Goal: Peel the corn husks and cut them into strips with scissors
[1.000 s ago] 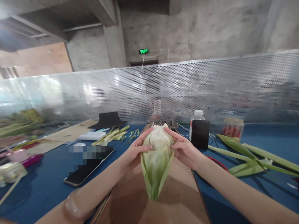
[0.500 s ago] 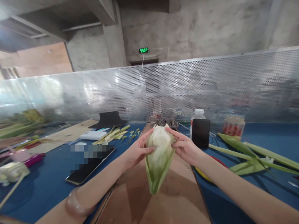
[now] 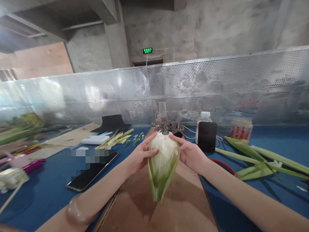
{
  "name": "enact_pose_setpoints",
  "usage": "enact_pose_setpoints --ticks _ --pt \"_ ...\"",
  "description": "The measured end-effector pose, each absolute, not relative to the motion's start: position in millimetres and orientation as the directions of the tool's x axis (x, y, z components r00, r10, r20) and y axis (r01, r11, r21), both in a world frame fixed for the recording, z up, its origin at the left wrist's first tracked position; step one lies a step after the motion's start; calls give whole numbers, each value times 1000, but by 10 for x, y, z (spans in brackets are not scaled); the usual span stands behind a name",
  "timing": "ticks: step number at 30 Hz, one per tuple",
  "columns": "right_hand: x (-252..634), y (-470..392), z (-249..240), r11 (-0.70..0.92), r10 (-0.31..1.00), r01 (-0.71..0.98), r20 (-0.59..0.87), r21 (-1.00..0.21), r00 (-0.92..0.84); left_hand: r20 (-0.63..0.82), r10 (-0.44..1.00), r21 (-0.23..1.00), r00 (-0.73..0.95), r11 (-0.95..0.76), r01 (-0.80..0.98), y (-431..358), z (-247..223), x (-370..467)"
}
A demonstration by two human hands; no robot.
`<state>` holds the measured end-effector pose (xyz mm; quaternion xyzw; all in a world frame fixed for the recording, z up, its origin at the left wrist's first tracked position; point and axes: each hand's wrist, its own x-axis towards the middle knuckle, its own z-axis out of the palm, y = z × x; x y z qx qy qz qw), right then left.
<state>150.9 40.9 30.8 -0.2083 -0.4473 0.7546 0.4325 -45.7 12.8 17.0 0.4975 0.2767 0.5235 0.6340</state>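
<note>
A bundle of green and white corn husk (image 3: 163,161) is held up above a brown board (image 3: 181,206), its narrow green end pointing down and its ragged white edge at the top. My left hand (image 3: 142,154) grips its left side, thumb across the front and a finger near the upper edge. On the right side, my right hand (image 3: 191,154) holds it with the index finger at the top edge; its thumb is mostly hidden.
Left of the board lie a dark phone (image 3: 93,172), a white case (image 3: 96,139) and husk strips (image 3: 118,138). To the right are an upright black phone (image 3: 207,137), a bottle (image 3: 205,115), a red ring (image 3: 225,166) and green husks (image 3: 256,161). Perforated metal (image 3: 229,83) stands behind.
The husk bundle has shifted slightly left and turned a little in both hands. My right thumb, visible on its front before, is now mostly out of sight.
</note>
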Motion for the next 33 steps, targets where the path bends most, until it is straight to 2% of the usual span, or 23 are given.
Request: enact_pose_setpoints --ticks 5,9,15,22,27,33 --pt "1501 423 302 -168 864 -441 84 -881 -496 156 946 940 283 -53 -338 95 199 -425" --pt "1490 467 268 -60 883 -537 206 -842 -421 153 954 953 258 -73 -295 97 188 -408" --pt "1527 521 255 27 880 -555 284 -831 -381 59 968 997 242 -69 36 148 106 -414" --pt "1499 518 282 45 945 -582 223 -812 -238 -31 967 961 253 -40 274 164 14 -390" --pt "1455 530 258 35 973 -552 155 -833 -172 -47 972 981 229 1 195 128 27 -339" --pt "1453 459 245 21 956 -256 94 -966 -279 -43 988 999 148 42 8 95 88 -340"
